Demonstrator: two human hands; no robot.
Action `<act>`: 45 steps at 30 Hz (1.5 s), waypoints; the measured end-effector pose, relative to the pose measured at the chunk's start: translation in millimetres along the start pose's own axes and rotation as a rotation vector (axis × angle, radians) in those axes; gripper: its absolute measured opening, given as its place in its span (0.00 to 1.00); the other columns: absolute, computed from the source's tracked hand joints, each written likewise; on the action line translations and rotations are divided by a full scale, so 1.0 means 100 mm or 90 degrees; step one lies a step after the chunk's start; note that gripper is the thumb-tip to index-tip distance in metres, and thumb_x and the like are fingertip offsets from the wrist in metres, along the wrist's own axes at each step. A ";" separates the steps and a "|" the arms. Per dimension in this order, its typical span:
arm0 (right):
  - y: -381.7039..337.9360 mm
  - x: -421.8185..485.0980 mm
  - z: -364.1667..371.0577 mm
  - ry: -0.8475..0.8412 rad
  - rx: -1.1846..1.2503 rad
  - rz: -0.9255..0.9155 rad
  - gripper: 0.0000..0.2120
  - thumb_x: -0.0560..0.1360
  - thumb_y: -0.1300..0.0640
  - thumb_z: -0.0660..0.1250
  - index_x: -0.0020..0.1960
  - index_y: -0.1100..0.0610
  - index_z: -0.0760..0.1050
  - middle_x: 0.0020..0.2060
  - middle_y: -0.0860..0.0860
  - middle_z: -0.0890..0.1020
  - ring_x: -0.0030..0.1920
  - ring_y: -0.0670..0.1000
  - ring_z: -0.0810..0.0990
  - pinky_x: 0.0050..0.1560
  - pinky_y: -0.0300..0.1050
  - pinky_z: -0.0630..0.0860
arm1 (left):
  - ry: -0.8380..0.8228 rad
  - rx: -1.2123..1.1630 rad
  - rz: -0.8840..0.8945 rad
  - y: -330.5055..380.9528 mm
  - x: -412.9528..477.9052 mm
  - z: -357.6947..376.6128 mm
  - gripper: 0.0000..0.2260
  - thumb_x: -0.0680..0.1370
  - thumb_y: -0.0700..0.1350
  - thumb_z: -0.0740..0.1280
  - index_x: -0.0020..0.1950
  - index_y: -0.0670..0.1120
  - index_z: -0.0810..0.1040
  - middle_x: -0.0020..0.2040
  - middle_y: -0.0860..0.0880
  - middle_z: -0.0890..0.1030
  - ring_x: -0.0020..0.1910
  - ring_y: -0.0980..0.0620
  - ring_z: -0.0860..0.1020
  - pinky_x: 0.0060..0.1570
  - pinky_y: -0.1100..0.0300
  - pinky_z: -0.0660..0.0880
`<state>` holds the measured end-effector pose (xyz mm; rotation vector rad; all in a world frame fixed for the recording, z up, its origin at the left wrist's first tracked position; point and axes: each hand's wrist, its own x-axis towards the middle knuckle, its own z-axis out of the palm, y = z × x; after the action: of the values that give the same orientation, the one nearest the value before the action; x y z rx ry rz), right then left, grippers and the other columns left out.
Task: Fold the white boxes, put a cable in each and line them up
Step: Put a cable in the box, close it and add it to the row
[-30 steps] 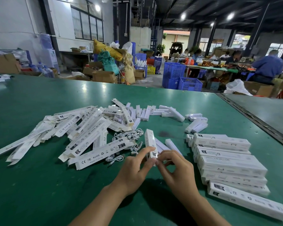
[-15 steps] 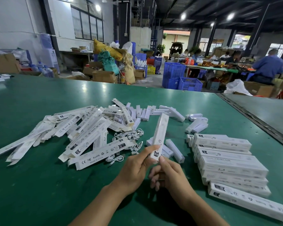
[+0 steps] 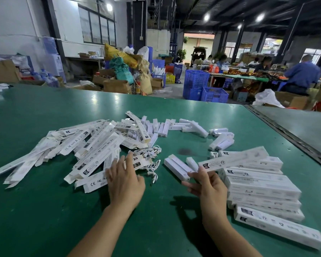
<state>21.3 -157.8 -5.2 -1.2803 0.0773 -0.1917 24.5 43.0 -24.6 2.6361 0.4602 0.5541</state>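
Green workbench (image 3: 44, 210) in a large, dim workshop, with blue crates (image 3: 195, 80) and seated workers (image 3: 302, 75) far behind it. Strewn across the left half: a loose heap of flat box blanks (image 3: 93, 154), white, many with the printed side up. Tangled just beside that heap, near the middle: thin white cables (image 3: 148, 154). Scattered beyond and to the right: short white pieces (image 3: 198, 128). Left hand (image 3: 125, 180) palm down, fingers straight and spread, fingertips over the near edge of blanks and cables, gripping nothing. Right hand (image 3: 209, 188) well apart from it, thumb and fingers pinching the near end of a folded box (image 3: 233, 160). Held in the air, slanting up and away to the right, just above the row of closed boxes (image 3: 263, 184) lined side by side along the right of the bench. Cannot tell whether a cable is inside the held one.
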 end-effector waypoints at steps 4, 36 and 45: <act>-0.01 0.05 -0.05 0.042 0.058 0.026 0.19 0.76 0.45 0.66 0.50 0.62 0.75 0.41 0.58 0.85 0.38 0.60 0.86 0.32 0.43 0.81 | -0.013 0.066 -0.055 -0.04 0.01 0.00 0.36 0.80 0.51 0.63 0.80 0.47 0.44 0.80 0.43 0.58 0.79 0.42 0.53 0.76 0.40 0.45; 0.02 0.04 -0.06 -0.126 0.076 0.037 0.43 0.64 0.38 0.71 0.72 0.29 0.51 0.56 0.47 0.84 0.42 0.59 0.86 0.41 0.45 0.81 | 0.229 -0.308 0.155 0.20 -0.10 -0.21 0.17 0.78 0.32 0.66 0.68 0.37 0.74 0.57 0.38 0.82 0.50 0.39 0.82 0.47 0.54 0.77; 0.10 0.01 0.00 -0.148 0.012 0.010 0.14 0.79 0.59 0.64 0.62 0.47 0.73 0.48 0.54 0.85 0.32 0.55 0.82 0.36 0.45 0.76 | 0.262 -0.538 0.167 0.34 -0.23 -0.27 0.25 0.79 0.50 0.56 0.75 0.41 0.65 0.72 0.41 0.72 0.69 0.46 0.72 0.66 0.45 0.73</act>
<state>23.3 -155.3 -15.0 -1.2749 -0.1138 -0.0285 0.2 13.5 6.4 1.7696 -0.0341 1.0980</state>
